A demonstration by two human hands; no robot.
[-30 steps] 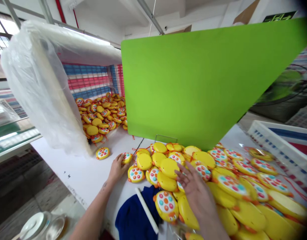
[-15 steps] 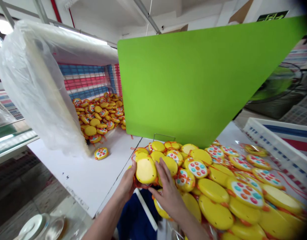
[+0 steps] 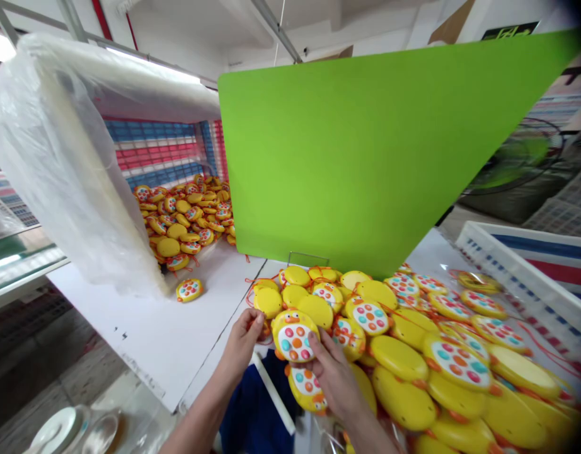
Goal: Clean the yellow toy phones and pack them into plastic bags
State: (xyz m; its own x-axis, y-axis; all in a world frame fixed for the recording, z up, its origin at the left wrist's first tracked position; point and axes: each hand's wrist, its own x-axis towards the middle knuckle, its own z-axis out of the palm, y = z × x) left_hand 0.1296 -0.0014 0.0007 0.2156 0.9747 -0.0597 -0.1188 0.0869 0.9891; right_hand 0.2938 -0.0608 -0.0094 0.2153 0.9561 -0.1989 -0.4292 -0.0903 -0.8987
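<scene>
A yellow duck-shaped toy [image 3: 295, 337] with colored dots on a white belly faces up, duck's head at the top. My right hand [image 3: 335, 372] grips it by its right edge, thumb on the front. Just left of the toy, my left hand [image 3: 246, 331] is closed in a pinch, thumb against the fingers; whatever is between them is too small to make out. Another dotted duck toy [image 3: 307, 384] lies below the held one. Around and beyond my hands spreads a pile of the same toys [image 3: 404, 359], some face up, others showing plain yellow backs, with red-orange cords.
A green board [image 3: 356, 164] stands upright behind the pile. To the left, a plastic-wrapped crate [image 3: 77, 176] on its side holds many more toys, and a single toy [image 3: 189, 289] lies before it. A white crate [image 3: 517, 271] is at the right, a fan [image 3: 517, 154] behind.
The toy in my hands has turned from its plain yellow back to its dotted front. My left hand has come off it to the left; my right hand now holds it alone.
</scene>
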